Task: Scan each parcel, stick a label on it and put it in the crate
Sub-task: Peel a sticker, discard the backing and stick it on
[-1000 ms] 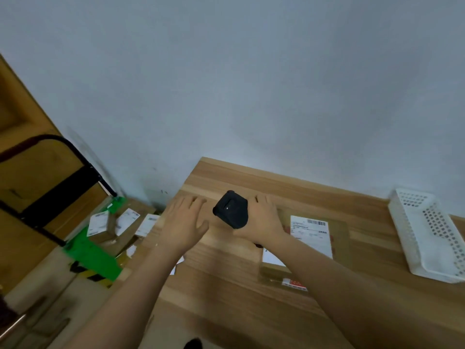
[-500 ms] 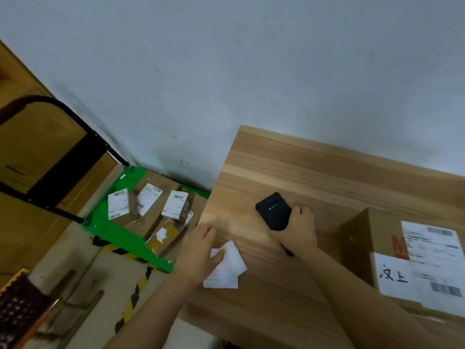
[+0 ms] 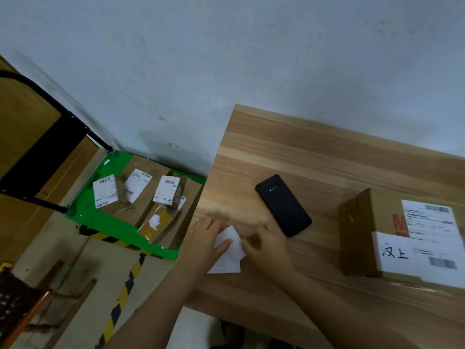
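A few labels [image 3: 230,258] lie on the table [image 3: 327,159], near its left edge. The left hand [image 3: 203,239] holds them from 9 o'clock, thumb on top. The right hand [image 3: 266,245] touches them from 3 o'clock. The scanner [image 3: 283,205] lies flat on the table at 1 o'clock from the labels, just beyond the right hand. A parcel [image 3: 364,222] stands on the table at 3 o'clock, well apart. At 10 o'clock, down on the floor, a cart [image 3: 85,210] carries several boxes [image 3: 143,192], with the wall [image 3: 226,59] behind it.
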